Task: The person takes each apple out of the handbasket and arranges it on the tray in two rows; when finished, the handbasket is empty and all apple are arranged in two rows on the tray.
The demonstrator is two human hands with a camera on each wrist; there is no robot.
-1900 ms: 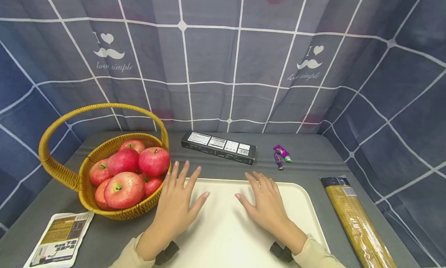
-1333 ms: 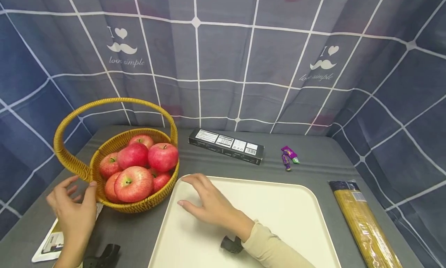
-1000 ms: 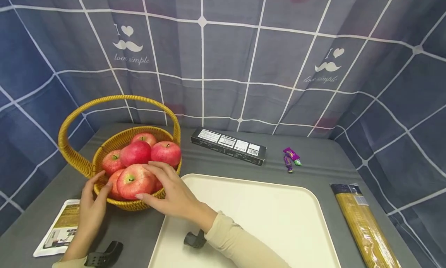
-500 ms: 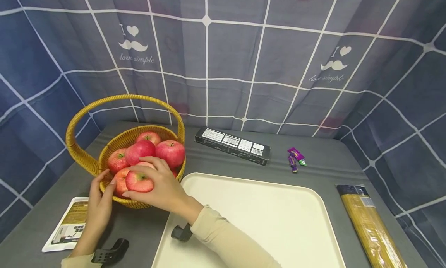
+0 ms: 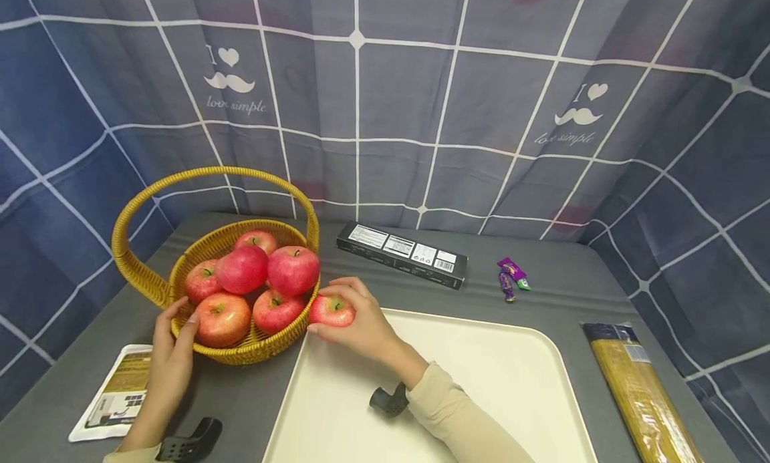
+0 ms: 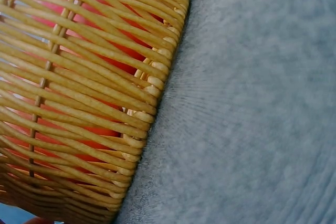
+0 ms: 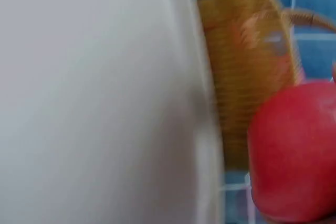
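Right hand (image 5: pixel 361 323) curls its grip round an apple (image 5: pixel 331 311) at frame centre, just outside the basket (image 5: pixel 240 346), over the tray's (image 5: pixel 481 383) corner. Left hand (image 5: pixel 171 346), fingers relaxed, braces the basket's rim, steadying it.

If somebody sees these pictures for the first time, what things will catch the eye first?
The woven yellow basket of red apples at the left, steadied by the left hand. Beside it the right hand grips one red apple over the corner of the cream plastic tray.
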